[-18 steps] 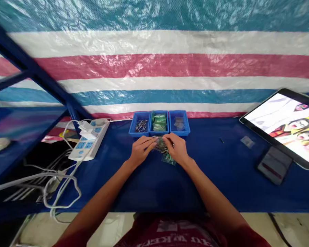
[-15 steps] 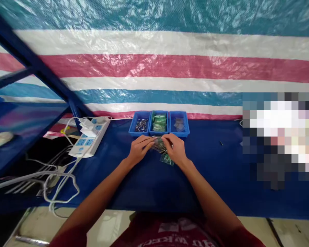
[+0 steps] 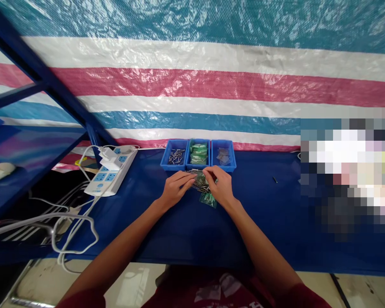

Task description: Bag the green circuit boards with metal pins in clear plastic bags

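Between my hands is a small clear plastic bag [image 3: 199, 176], pinched at its left edge by my left hand [image 3: 177, 187] and at its right by my right hand [image 3: 220, 183]. Beneath it lie several loose metal pieces [image 3: 204, 188], like small screws or pins, partly hidden by my fingers. A bag with green contents [image 3: 208, 199] rests on the table below my right hand. Just beyond stand three blue bins: the left bin [image 3: 163, 163] holds metal pieces, the middle bin [image 3: 198, 167] green-and-white packets, the right bin [image 3: 232, 161] clear bags.
A white power strip [image 3: 111, 175] with a plugged-in adapter sits at the left, its cables [image 3: 73, 231] looping over the table edge. One small dark screw-like piece [image 3: 275, 179] lies on the blue tabletop [image 3: 192, 235] to the right. A striped sheet [image 3: 192, 81] hangs behind.
The clear bag is spread more visibly between my fingers, and my right fingertips have shifted slightly. The bins and the bag with green contents stay in place.
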The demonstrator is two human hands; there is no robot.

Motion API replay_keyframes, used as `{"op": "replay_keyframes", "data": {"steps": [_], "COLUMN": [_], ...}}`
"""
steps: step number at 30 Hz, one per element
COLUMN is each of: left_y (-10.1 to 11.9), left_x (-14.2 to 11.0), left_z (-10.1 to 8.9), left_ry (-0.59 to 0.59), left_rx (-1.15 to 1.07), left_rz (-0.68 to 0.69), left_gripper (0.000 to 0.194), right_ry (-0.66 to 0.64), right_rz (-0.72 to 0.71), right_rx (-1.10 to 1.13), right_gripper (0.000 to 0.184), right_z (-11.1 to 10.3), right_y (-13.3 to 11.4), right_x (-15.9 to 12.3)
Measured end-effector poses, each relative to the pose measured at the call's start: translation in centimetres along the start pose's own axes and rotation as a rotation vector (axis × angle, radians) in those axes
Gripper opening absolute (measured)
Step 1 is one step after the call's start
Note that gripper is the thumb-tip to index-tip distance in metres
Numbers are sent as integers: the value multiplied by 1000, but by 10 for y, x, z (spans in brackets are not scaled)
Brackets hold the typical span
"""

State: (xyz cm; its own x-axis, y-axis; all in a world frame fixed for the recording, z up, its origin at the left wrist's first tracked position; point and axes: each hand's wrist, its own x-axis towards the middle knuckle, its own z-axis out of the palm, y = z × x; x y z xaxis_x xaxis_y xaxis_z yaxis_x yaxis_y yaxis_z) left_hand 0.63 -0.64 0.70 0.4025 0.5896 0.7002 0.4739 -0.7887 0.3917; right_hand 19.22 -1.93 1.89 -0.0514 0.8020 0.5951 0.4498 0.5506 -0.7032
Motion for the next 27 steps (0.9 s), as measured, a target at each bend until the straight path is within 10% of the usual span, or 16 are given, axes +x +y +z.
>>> {"op": "replay_keyframes", "data": {"steps": [27], "left_y": [12], "left_x": [9], "left_z": [0], "left_ry": [239], "left_rx": [-151], "left_rz": [-323], "left_gripper": [25], "right_ry": [-86], "right_rz": [-31], "right_rx": [-243], "right_gripper": [23], "right_z": [2], "right_y": [-1], "right_x": [4]}}
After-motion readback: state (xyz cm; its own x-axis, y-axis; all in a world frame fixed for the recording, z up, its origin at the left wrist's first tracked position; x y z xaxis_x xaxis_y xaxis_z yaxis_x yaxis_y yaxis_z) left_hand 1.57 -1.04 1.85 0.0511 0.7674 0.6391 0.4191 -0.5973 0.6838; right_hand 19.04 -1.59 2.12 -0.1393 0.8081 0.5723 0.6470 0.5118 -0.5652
